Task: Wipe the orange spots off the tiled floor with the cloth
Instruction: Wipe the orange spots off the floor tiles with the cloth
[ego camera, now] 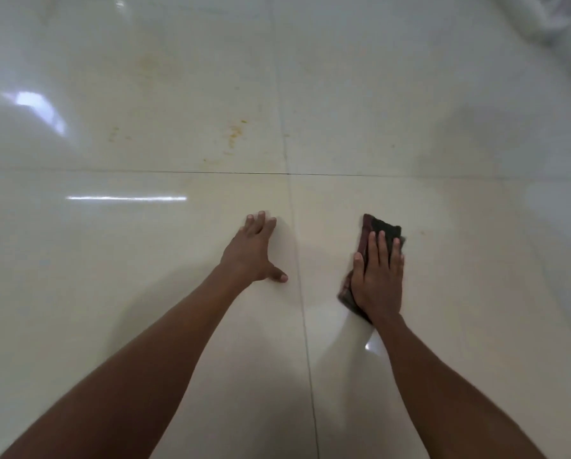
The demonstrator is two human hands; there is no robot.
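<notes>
Two bare forearms enter from the bottom edge of the frame, both cut off below the elbow. Our left hand (256, 250) lies open and flat on the glossy tiled floor (145, 293), fingers spread, thumb pointing toward the vertical grout line (305, 326) just right of it. Our right hand (378, 279) presses palm-down, fingers extended, on the dark cloth (381, 228), right of that line at centre frame. The hand hides most of the cloth; only its far end and a strip along its left edge show, and its right corner is blurred.

Beyond both hands a horizontal grout line (145, 171) crosses the frame. Past it, in the upper middle, lie the orange spots (235, 132): one cluster just left of the vertical line, a fainter one (113, 134) further left, and pale yellowish smears above that we can hardly make out. One faint speck (421, 232) sits near the cloth's right side.

Bare tile surrounds both hands on all sides. Window glare (39, 107) whitens the upper left, and something pale and blurred (555, 18) fills the upper right corner; we cannot tell what it is.
</notes>
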